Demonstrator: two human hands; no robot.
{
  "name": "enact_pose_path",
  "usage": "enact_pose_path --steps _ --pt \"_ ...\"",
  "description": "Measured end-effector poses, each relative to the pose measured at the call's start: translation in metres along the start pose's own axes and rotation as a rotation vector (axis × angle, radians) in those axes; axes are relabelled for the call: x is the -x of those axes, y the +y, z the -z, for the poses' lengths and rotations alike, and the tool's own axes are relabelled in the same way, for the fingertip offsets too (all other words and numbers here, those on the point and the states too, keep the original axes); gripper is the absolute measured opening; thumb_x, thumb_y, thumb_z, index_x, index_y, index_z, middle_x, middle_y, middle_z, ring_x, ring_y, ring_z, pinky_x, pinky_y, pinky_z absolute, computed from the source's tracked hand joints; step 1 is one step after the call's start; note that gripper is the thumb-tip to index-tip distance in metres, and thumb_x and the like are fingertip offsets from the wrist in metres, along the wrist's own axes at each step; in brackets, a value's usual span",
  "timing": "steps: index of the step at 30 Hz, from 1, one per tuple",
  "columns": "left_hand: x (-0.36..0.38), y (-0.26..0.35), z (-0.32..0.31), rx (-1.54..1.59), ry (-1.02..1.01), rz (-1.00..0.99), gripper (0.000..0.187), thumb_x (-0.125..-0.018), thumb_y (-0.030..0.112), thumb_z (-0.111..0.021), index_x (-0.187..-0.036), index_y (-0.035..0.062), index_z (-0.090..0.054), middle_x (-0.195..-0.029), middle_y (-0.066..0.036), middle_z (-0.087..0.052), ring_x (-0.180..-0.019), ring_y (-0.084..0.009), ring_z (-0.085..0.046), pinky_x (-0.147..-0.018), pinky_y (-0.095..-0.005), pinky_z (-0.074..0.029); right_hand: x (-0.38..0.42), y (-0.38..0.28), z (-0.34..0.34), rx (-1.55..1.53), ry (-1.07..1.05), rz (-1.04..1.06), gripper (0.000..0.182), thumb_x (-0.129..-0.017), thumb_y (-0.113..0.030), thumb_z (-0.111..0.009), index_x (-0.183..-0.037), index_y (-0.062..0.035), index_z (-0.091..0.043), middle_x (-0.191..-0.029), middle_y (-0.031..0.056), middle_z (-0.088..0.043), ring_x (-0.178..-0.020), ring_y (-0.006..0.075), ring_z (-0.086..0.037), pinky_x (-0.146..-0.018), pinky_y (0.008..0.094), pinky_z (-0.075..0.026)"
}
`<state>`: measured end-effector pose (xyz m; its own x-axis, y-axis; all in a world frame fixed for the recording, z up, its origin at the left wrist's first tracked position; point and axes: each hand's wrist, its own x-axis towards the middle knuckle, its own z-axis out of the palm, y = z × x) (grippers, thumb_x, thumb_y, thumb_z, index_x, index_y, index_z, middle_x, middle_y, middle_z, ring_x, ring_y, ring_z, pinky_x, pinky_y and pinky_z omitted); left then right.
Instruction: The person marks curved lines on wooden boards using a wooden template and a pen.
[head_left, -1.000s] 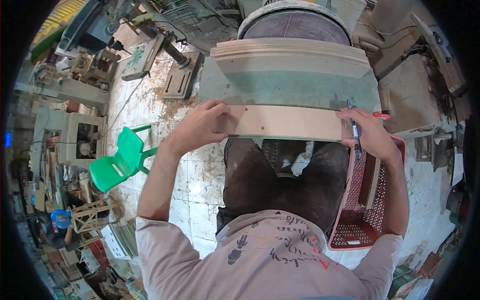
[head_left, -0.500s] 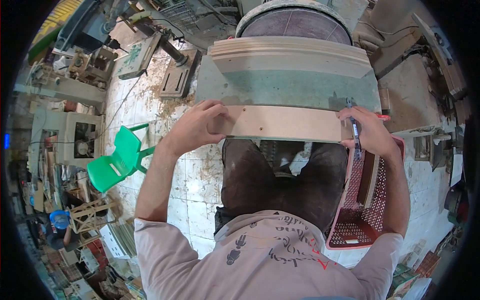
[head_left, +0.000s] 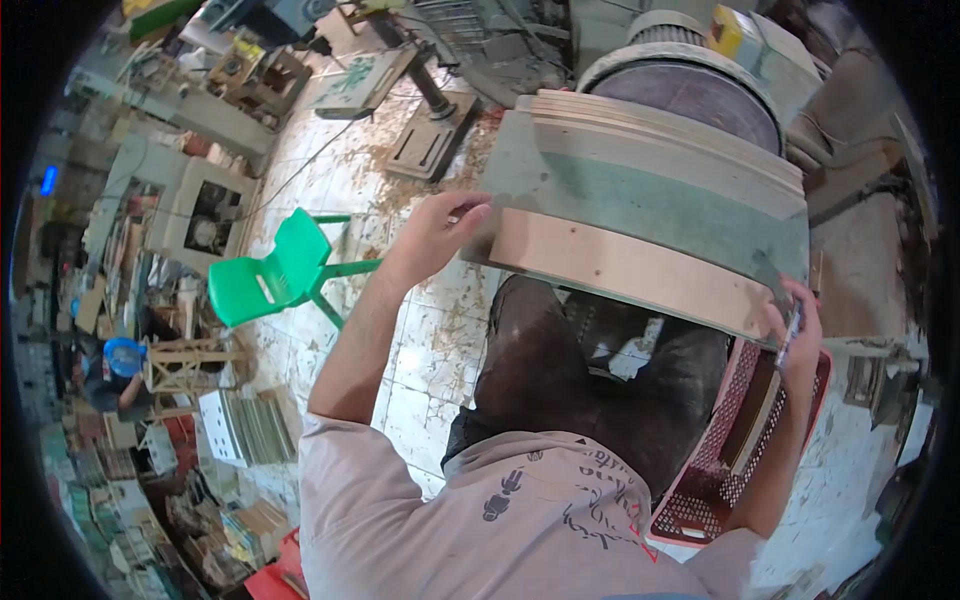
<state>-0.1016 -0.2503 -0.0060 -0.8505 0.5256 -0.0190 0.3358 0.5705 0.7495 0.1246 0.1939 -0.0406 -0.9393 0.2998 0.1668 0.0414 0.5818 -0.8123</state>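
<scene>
A pale wooden board (head_left: 625, 258) with small holes or screw heads lies along the near edge of the green worktable (head_left: 660, 198). Off its left end, my left hand (head_left: 436, 238) is lifted clear, fingers loosely bent and thumb apart, holding nothing. At the right end, my right hand (head_left: 798, 345) has its fingertips by the board's corner. A pen (head_left: 790, 335) with a dark body and pale label is tucked in that hand's fingers. Behind the board, several stacked wooden boards (head_left: 665, 130) stand along the table's far side.
A red perforated crate (head_left: 690, 500) with wood pieces inside stands beside my right leg. To the left are a green plastic chair (head_left: 275, 270) and a metal machine base (head_left: 432, 140) on the dusty tiled floor. A round disc machine (head_left: 690, 100) sits behind the table. Another person (head_left: 115, 375) is far left.
My left hand has let go of the board's left end and moved away. My right hand stays near the right end with the pen. The view has turned, tilting the scene.
</scene>
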Motion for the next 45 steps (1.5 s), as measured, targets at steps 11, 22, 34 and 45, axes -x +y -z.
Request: enact_pose_path --steps 11,22,34,45 --pt "0.01 -0.011 -0.025 0.345 -0.021 0.154 0.026 -0.092 0.015 -0.061 -0.109 -0.0045 -0.067 -0.082 -0.008 -0.07 -0.069 -0.0102 -0.064 -0.065 -0.0252 -0.053 0.022 0.018 -0.016 -0.018 0.325 -0.191 0.018 -0.091 -0.011 -0.066 -0.101 0.0015 -0.058 -0.091 0.0024 -0.058 -0.084 0.0114 -0.053 -0.078 0.025 -0.043" --pt "0.009 -0.008 -0.026 0.391 -0.043 0.211 0.026 -0.092 0.014 -0.061 -0.108 -0.0057 -0.067 -0.089 -0.007 -0.069 -0.077 -0.0097 -0.062 -0.071 -0.0255 -0.052 0.023 0.017 -0.021 0.003 0.34 -0.161 0.014 -0.091 -0.012 -0.066 -0.093 -0.001 -0.058 -0.082 -0.0018 -0.052 -0.075 0.0082 -0.047 -0.07 0.0227 -0.04" --pt "0.009 -0.009 -0.026 0.442 -0.052 0.262 0.027 -0.092 0.015 -0.062 -0.11 -0.0052 -0.067 -0.094 -0.007 -0.068 -0.081 -0.0105 -0.062 -0.075 -0.0256 -0.052 0.024 0.009 -0.023 -0.021 0.31 -0.141 0.016 -0.092 -0.013 -0.066 -0.097 0.0006 -0.059 -0.083 -0.0015 -0.054 -0.076 0.0077 -0.048 -0.072 0.0225 -0.04" --pt "0.013 0.009 -0.009 0.081 -0.116 -0.01 0.041 -0.08 0.017 -0.076 -0.115 0.0058 -0.058 -0.13 -0.009 -0.053 -0.107 -0.0176 -0.057 -0.085 -0.0312 -0.051 0.017 -0.025 -0.024 0.057 0.262 0.016 0.039 -0.082 -0.017 -0.075 -0.113 -0.001 -0.057 -0.121 0.0153 -0.061 -0.118 0.0265 -0.054 -0.103 0.0376 -0.038"
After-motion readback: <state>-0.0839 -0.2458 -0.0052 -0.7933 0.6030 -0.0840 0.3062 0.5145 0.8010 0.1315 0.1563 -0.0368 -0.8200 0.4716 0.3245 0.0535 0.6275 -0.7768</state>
